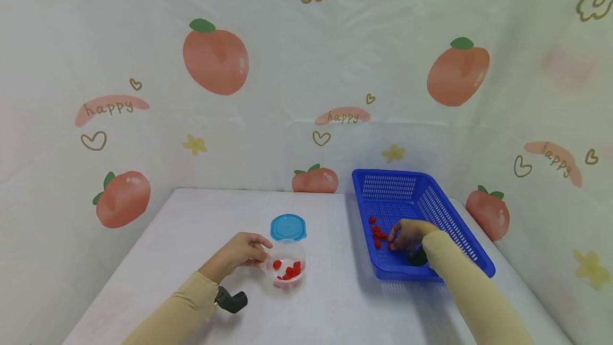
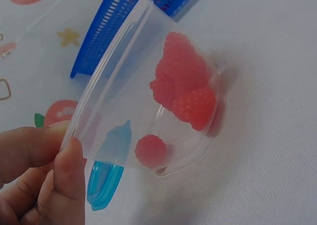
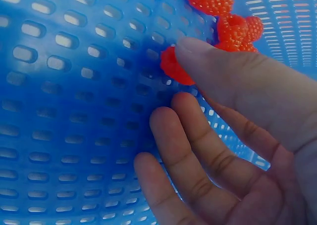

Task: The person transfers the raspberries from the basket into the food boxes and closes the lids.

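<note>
My left hand pinches the rim of a clear plastic bowl between thumb and fingers. Several red raspberries lie in its bottom, with one raspberry apart from the cluster. Down inside the blue basket, my right hand has thumb and index finger at a single raspberry; the thumb covers part of it and the index fingertip is hidden. The other right fingers are spread below it. More raspberries sit close by along the basket's left side.
A light blue lid lies on the white table just behind the bowl. The basket has high slotted walls and stands at the right, near the patterned back wall. Black wrist devices hang below the sleeves.
</note>
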`<state>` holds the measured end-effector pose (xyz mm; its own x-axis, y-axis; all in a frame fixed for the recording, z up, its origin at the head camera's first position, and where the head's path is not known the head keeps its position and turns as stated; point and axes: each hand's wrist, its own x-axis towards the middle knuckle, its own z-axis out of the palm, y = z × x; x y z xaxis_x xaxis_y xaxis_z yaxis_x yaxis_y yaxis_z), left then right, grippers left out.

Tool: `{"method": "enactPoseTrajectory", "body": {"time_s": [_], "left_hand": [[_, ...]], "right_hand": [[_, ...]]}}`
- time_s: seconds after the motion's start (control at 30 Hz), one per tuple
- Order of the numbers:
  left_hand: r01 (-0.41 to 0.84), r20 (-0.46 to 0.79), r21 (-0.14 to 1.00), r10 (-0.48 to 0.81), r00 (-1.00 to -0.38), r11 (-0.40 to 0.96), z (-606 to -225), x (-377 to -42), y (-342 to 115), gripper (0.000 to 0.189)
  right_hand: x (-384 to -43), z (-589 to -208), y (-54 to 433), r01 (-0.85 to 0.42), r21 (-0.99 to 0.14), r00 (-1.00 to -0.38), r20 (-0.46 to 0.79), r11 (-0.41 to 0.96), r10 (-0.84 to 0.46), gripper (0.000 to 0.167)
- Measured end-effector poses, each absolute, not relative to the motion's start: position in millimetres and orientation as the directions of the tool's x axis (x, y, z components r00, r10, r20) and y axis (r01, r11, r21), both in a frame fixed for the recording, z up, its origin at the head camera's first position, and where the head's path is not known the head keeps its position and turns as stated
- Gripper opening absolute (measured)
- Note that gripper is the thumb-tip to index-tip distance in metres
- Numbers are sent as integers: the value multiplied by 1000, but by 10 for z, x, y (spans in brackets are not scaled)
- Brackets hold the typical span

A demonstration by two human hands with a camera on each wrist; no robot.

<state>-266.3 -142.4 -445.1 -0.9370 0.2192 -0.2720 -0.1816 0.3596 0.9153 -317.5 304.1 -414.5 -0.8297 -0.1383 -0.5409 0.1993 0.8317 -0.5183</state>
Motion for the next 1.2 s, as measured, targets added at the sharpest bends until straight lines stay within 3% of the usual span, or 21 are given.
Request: {"method": "enactPoseTrajectory", "body": {"time_s": [0.47,0.73,1.2], "left_hand": [[-176,-269,913,217,-938,368,-4454,-2660,-1429,26],[-178,-269,911,209,-940,372,-4464,-2659,-1421,25],[-193,-281,910,201,-938,367,-4465,-2662,-1419,25]], "right_hand": [[-3190,-4126,3036,131,-495,-850,-502,859,-159,8],[-3252,-4085,3077,11,-671,-912,-311,742,-267,17],[-3332,-3968,3073,-18,-883,-987,-60,469,-150,40]]}}
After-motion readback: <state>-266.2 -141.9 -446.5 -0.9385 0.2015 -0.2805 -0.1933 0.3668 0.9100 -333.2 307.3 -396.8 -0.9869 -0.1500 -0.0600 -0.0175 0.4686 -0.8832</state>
